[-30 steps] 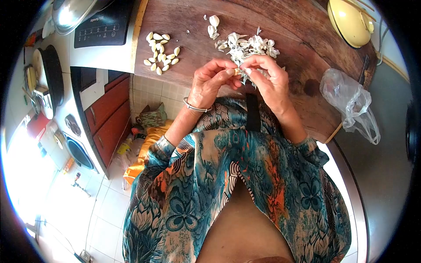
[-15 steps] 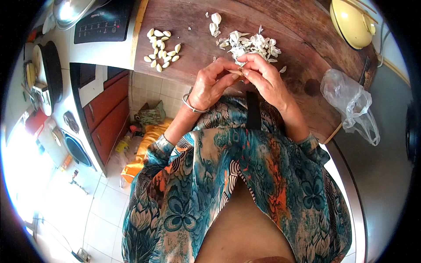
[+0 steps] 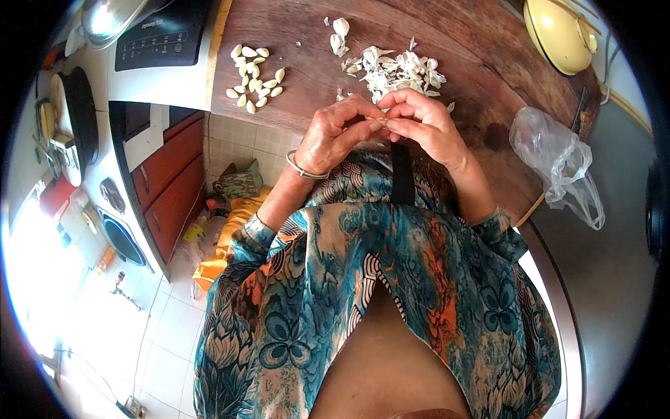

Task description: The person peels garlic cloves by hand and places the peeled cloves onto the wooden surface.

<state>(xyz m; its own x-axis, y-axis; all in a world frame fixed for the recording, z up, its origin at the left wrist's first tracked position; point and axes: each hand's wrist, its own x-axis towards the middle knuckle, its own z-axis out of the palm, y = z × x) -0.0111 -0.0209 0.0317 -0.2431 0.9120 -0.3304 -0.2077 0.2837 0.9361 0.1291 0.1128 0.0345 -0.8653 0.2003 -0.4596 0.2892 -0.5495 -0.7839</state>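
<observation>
My left hand (image 3: pixel 335 136), a bangle on its wrist, and my right hand (image 3: pixel 431 131) meet fingertip to fingertip over the near edge of the wooden table. A garlic clove (image 3: pixel 380 121) is pinched between them, mostly hidden by the fingers. Just beyond my hands lies a pile of papery garlic skins (image 3: pixel 401 72). To the left, several peeled garlic cloves (image 3: pixel 252 78) are spread in a loose group. Behind the skins, at the upper middle, sit a couple of unpeeled garlic pieces (image 3: pixel 340 31).
The dark wooden table (image 3: pixel 293 42) spans the top. A yellow bowl (image 3: pixel 558 38) is at the far right, with a clear plastic bag (image 3: pixel 555 157) below it. An induction cooker (image 3: pixel 159 42) stands on the left counter. An orange bag (image 3: pixel 234 227) lies on the floor.
My fingers have shifted slightly around the garlic clove, the right fingers curling closer to the left ones. The cloves and skins on the table stay as they were.
</observation>
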